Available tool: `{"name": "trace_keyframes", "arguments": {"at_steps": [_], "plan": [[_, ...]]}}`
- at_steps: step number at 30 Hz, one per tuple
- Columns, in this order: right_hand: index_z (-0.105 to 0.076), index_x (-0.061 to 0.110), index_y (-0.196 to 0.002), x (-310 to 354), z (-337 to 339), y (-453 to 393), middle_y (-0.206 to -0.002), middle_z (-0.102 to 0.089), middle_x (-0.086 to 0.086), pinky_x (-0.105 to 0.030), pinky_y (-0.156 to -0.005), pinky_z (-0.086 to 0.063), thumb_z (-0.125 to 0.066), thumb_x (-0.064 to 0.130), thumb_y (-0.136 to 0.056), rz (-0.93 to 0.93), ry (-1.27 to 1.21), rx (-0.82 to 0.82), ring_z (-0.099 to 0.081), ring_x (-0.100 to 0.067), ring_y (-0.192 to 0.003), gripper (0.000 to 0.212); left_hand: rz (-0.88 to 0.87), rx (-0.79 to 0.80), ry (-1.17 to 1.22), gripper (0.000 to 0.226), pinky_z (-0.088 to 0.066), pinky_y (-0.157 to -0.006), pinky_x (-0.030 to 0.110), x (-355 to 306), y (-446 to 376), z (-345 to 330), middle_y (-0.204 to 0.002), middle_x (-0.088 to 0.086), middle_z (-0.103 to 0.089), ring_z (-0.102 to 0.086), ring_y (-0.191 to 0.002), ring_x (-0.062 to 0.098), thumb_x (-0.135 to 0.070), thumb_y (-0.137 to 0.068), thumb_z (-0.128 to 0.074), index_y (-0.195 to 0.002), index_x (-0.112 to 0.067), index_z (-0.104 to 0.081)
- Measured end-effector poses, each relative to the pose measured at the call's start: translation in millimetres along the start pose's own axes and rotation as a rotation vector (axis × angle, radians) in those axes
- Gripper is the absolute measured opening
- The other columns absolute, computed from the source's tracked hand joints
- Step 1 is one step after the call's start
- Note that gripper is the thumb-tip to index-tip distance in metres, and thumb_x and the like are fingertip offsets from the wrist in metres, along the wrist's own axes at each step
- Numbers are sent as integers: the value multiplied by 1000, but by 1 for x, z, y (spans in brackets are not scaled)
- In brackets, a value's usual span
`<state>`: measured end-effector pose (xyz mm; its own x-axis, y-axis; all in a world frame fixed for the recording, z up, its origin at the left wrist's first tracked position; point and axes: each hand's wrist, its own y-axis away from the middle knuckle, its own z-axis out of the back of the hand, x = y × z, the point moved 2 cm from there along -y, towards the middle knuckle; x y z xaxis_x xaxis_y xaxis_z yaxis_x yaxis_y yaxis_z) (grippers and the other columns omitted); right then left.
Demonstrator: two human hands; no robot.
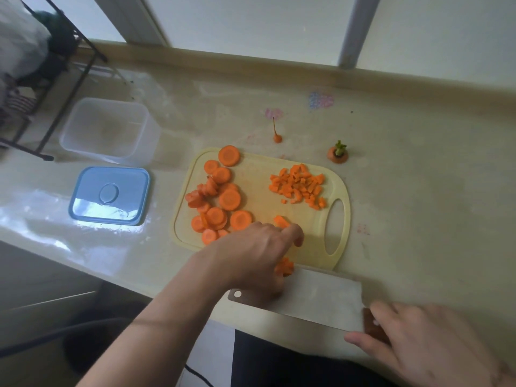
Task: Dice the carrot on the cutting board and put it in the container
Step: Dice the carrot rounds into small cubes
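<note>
A yellow cutting board [257, 180] lies on the counter. Several round carrot slices [220, 202] cover its left half, and a heap of diced carrot [300, 187] sits at its upper right. My left hand [251, 255] rests over the board's near edge, fingers curled on a small stack of carrot pieces [284, 266]. My right hand [418, 342] grips the handle of a cleaver [315, 297], whose wide blade stands beside that stack. The clear empty container [109, 129] sits at the far left.
A blue lid [110, 195] lies in front of the container. The cut carrot top [338, 153] and thin carrot tip [277, 136] lie on the counter behind the board. A black wire rack [55, 79] stands at the far left.
</note>
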<state>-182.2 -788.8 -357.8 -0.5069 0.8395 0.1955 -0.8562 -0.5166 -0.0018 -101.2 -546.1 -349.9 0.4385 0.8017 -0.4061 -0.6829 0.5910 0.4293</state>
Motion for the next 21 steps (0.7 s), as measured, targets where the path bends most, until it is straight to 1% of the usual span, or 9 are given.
{"name": "trace_keyframes", "arguments": {"at_steps": [2,5,8,10,13,16,19,20,21], "plan": [[-40,29,-53,1,3,-2,-40,-53,4,-21,-38,-18,-13,74,-92,7,-4,-13,-50,-18,-26,66,26,19,15,62,-39,-65,30,0,1,0,-90,-2,-58,-51,-79,19,-32,-82,-65,-136,-25,-36],[-35,31,-57,0,5,-2,-40,-52,7,-21,-38,-18,-14,74,-93,10,-13,-6,-50,-16,-27,60,68,23,85,67,-51,-71,39,4,0,6,-95,0,-61,-56,-83,22,-36,-81,-70,-134,-29,-31],[-42,29,-54,-5,1,7,-38,-51,3,-24,-28,-30,-17,76,-91,0,-35,19,-50,-17,-27,65,58,-84,146,64,-48,-73,33,17,-10,19,-93,-1,-61,-58,-83,21,-29,-79,-74,-132,-24,-37],[-51,27,-53,-8,-1,13,-39,-52,2,-28,-28,-37,-19,77,-90,-15,-58,35,-51,-17,-29,70,57,-139,169,60,-43,-70,28,27,-24,27,-92,-4,-60,-56,-82,18,-22,-79,-73,-131,-20,-43],[-57,31,-54,-12,-5,21,-44,-58,7,-29,-29,-44,-20,81,-87,-62,-48,53,-57,-13,-35,71,20,-133,133,51,-38,-71,25,30,-46,26,-91,-6,-57,-54,-83,19,-16,-82,-69,-130,-17,-52],[-63,31,-59,-16,-10,29,-52,-65,10,-32,-35,-51,-19,83,-85,-111,-52,63,-64,-13,-42,73,-71,-208,98,38,-38,-77,25,36,-50,19,-96,2,-60,-56,-92,26,-9,-78,-64,-116,-8,-65],[-71,27,-67,-17,-12,36,-64,-72,9,-36,-43,-57,-16,84,-84,-165,-68,133,-70,-18,-52,80,-90,-356,151,36,-46,-79,28,51,-40,20,-98,4,-64,-56,-88,20,-4,-76,-67,-111,-7,-69],[-72,28,-73,-15,-10,35,-70,-74,7,-37,-50,-59,-12,87,-81,-192,-90,159,-73,-19,-59,84,-82,-380,166,34,-47,-79,28,55,-36,20,-98,3,-65,-55,-87,17,-4,-77,-68,-111,-7,-69],[-72,33,-81,-15,-7,33,-79,-76,6,-37,-60,-61,-2,92,-74,-218,-126,116,-75,-19,-71,92,-74,-386,178,31,-48,-80,28,57,-32,19,-98,3,-66,-55,-87,15,-4,-79,-69,-110,-7,-70]]}}
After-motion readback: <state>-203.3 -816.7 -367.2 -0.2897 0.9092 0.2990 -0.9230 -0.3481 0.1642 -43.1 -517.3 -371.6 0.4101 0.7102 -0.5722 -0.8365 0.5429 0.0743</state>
